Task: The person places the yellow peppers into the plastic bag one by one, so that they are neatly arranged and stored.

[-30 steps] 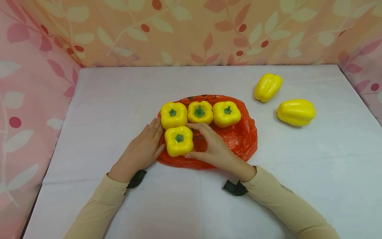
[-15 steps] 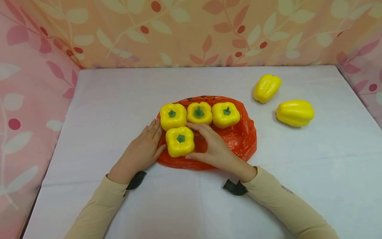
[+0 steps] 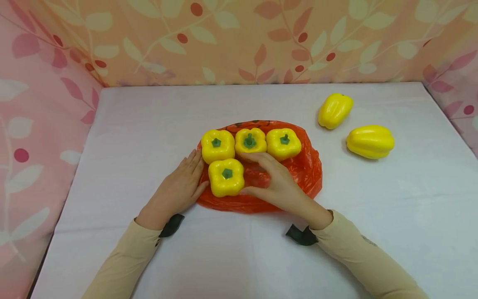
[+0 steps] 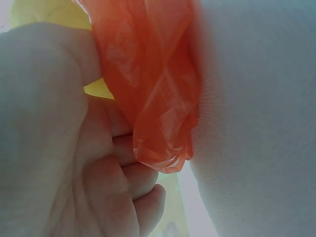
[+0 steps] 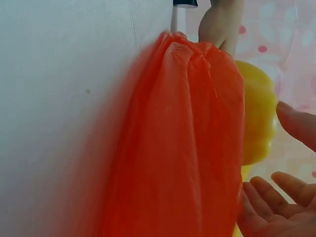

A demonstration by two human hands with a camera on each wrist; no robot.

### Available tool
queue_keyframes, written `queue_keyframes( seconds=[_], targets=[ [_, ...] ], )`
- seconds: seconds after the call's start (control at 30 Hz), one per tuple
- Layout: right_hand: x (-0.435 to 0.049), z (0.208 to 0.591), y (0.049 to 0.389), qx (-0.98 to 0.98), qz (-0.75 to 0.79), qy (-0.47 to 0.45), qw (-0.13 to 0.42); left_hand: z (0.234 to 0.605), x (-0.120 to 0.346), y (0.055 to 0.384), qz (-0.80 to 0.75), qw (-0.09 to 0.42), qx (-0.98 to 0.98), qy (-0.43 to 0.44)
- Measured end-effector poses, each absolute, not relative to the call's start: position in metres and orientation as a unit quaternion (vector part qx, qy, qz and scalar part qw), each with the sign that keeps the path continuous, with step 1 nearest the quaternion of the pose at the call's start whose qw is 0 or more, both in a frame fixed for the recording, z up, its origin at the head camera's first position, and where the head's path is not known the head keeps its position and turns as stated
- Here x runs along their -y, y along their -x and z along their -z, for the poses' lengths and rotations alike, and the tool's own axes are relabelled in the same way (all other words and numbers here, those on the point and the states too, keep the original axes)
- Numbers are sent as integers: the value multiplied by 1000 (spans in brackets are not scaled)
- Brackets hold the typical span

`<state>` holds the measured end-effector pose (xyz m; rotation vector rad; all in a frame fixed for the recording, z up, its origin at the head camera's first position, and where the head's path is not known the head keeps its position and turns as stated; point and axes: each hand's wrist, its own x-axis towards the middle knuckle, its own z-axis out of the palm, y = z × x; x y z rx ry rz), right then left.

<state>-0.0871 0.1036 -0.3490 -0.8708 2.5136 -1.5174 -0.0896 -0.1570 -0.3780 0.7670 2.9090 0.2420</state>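
Note:
Several yellow bell peppers with green stem ends up sit in a red plastic bag (image 3: 298, 174): a left one (image 3: 218, 151), a middle one (image 3: 246, 143) and a right one (image 3: 283, 149) form the back row. The front pepper (image 3: 225, 187) stands before the left one. My left hand (image 3: 175, 189) rests with straight fingers against the bag's left side; the left wrist view shows red film (image 4: 153, 84) by the fingers. My right hand (image 3: 278, 185) is spread at the front pepper's right side, thumb tip right at it. The right wrist view shows fingers (image 5: 266, 197) loosely apart, holding nothing.
Two more yellow bell peppers lie on their sides at the back right of the white-covered table (image 3: 149, 112): a farther one (image 3: 335, 111) and a nearer one (image 3: 370, 142). A leaf-patterned cloth backdrop (image 3: 239, 41) borders the table's back and sides.
My right hand has drawn back slightly to the right from the front pepper, its fingers loosened. The front pepper sits a touch farther right than before. My left hand has stayed in place.

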Motion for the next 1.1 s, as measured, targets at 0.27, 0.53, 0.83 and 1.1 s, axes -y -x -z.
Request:
queue_keyframes(
  seconds=[0.27, 0.53, 0.83, 1.1],
  targets=[
    [-119, 341, 85, -826, 500, 260, 8, 380, 158, 89, -87, 53, -962, -253],
    [-142, 337, 83, -823, 515, 236, -34, 380, 157, 89, -82, 57, -962, -254],
    [-169, 332, 82, -821, 526, 207, -83, 380, 157, 88, -83, 58, -962, -252],
    [-191, 332, 83, -824, 529, 171, -113, 379, 157, 88, -85, 61, -963, -249]
  ],
)
